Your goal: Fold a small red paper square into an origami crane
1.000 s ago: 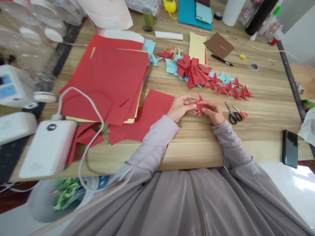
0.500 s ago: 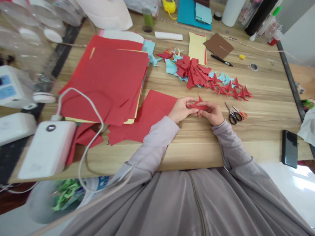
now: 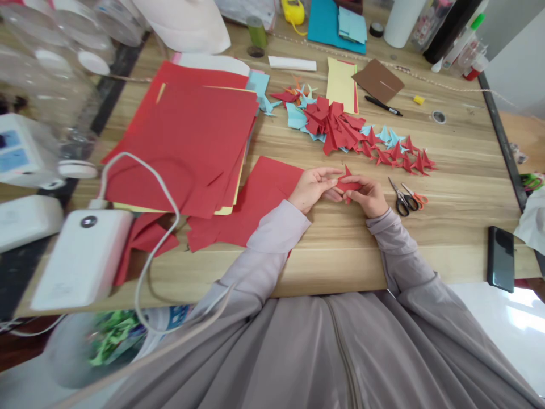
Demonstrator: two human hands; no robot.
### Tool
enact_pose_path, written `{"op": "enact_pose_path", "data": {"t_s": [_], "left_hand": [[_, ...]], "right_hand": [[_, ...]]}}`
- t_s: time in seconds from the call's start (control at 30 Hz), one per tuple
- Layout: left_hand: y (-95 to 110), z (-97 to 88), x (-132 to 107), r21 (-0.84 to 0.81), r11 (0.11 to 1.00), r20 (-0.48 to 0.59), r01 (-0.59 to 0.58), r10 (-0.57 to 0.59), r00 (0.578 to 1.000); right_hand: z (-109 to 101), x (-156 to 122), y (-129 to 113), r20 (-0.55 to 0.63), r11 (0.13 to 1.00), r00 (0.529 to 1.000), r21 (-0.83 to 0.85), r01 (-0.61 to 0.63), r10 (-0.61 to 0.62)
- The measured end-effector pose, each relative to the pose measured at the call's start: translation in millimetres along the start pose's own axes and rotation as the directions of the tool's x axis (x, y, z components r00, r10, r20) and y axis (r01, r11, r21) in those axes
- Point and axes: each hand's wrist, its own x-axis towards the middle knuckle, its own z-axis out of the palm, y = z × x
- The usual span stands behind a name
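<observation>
Between my hands is a small folded red paper piece (image 3: 348, 184), its pointed tip standing up. My left hand (image 3: 314, 188) pinches its left end between thumb and fingers. On the other side my right hand (image 3: 368, 195) grips it, thumb below and fingers above. Part of the paper is hidden by my fingers. Under and beside my left wrist lie loose red sheets (image 3: 264, 199). Just beyond my hands sits a heap of red folded pieces (image 3: 336, 122), and red paper cranes (image 3: 395, 152) spread to its right among some light blue ones.
A stack of red paper (image 3: 183, 142) fills the left. A white power bank (image 3: 83, 258) with a looping cable (image 3: 170, 196) lies at the front left. Scissors (image 3: 403, 199) rest right of my hands, a phone (image 3: 501, 258) at the right edge. Yellow paper (image 3: 340, 85) and a pen (image 3: 383, 105) lie further back.
My left thumb and fingers have shifted slightly on the folded red paper, showing more of its left part. My right hand stays nearly in place.
</observation>
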Motion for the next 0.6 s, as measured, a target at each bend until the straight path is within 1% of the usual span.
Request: {"op": "enact_pose_path", "data": {"t_s": [0.13, 0.2, 0.37, 0.47, 0.6], "left_hand": [[0.2, 0.1, 0.3, -0.01, 1.0, -0.031, 0.015, -0.016, 0.999], [1.1, 0.5, -0.1, -0.02, 1.0, -0.039, 0.018, -0.018, 0.999], [2.3, 1.4, -0.6, -0.018, 1.0, -0.032, 0.019, -0.019, 0.999], [1.1, 1.3, -0.1, -0.005, 1.0, -0.031, 0.004, -0.004, 1.0], [-1.0, 1.4, 0.2, -0.002, 0.999, -0.012, -0.045, 0.045, 0.999]], "right_hand": [[-1.8, -0.2, 1.6, 0.024, 0.998, 0.999, 0.061, 0.026, -0.027], [-3.4, -0.3, 2.4, 0.031, 0.998, 0.999, 0.063, 0.03, -0.032], [-5.0, -0.5, 2.8, 0.021, 0.999, 1.0, 0.051, -0.006, 0.005], [-2.6, 0.0, 0.8, -0.007, 0.998, 1.0, 0.054, -0.014, 0.014], [1.0, 1.2, -2.7, -0.047, 1.0, 0.999, 0.029, -0.003, 0.005]]}}
